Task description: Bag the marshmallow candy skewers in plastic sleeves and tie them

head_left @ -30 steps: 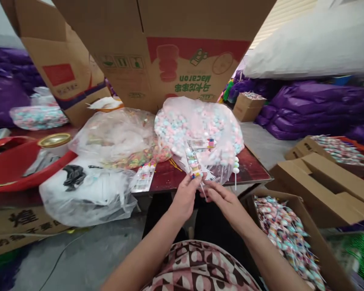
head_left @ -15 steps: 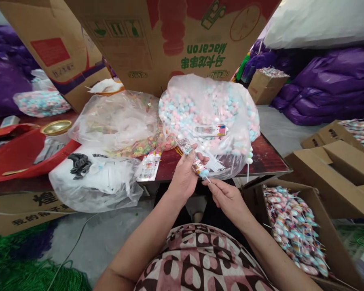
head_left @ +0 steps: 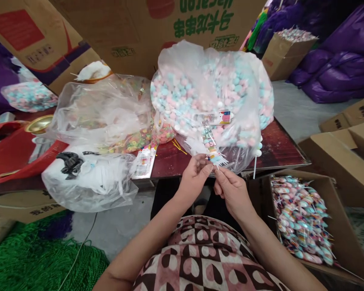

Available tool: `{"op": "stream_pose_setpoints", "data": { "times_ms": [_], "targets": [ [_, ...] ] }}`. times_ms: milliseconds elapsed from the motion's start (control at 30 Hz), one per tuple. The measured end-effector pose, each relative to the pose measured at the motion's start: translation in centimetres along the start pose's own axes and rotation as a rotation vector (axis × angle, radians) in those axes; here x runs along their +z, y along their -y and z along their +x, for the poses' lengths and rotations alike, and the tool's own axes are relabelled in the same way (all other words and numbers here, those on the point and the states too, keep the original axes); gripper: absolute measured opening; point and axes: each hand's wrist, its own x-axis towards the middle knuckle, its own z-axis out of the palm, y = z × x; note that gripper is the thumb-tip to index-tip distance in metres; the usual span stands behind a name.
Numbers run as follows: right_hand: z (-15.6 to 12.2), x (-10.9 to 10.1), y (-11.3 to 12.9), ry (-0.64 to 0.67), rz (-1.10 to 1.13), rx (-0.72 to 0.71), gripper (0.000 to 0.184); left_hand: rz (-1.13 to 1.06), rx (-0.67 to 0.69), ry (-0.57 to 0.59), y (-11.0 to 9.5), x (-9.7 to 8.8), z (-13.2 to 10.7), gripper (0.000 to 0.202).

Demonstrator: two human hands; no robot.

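A marshmallow skewer in a clear printed wrapper points up and away from me, in front of the big bag of marshmallows. Its lower end is between my hands. My left hand is closed, thumb and fingers pinched round the bottom of the wrapper. Just right of it, my right hand pinches the thin white stick, mostly covered by the fingers. White sticks lie just beyond my fingertips. A flat printed wrapper rests on the marshmallow bag.
Printed wrappers lie at the table edge, near yellow twist ties. A bag of colourful gummies, a clear bag and a red basin stand leftward. A carton of wrapped skewers sits at my lower right.
The wrapped skewer has swung more upright and away from me. My left hand has shifted from its middle to its lower end, close against my right hand. The camera view has tilted down.
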Motion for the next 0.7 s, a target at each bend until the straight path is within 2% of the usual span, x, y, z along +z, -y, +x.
{"op": "stream_pose_setpoints", "data": {
  "times_ms": [133,333,433,533,700],
  "targets": [
    [0.2,-0.7,-0.4,-0.009,-0.036,0.006,0.038,0.371,0.164,-0.051,0.7,-0.2,0.2,0.019],
    [0.2,-0.8,-0.7,-0.033,-0.153,-0.024,0.040,0.758,0.332,-0.079,0.3,-0.6,0.9,0.021],
    [0.2,-0.5,-0.6,-0.046,-0.209,-0.034,0.040,0.888,0.339,-0.077,0.4,-0.8,1.1,0.021],
    [0.2,-0.3,-0.6,-0.051,-0.222,-0.030,0.040,0.969,0.280,-0.081,0.5,-1.0,1.1,0.019],
    [0.2,-0.1,-0.7,-0.044,-0.227,-0.028,0.039,0.941,0.258,-0.065,0.6,-1.1,1.0,0.017]
  ]
}}
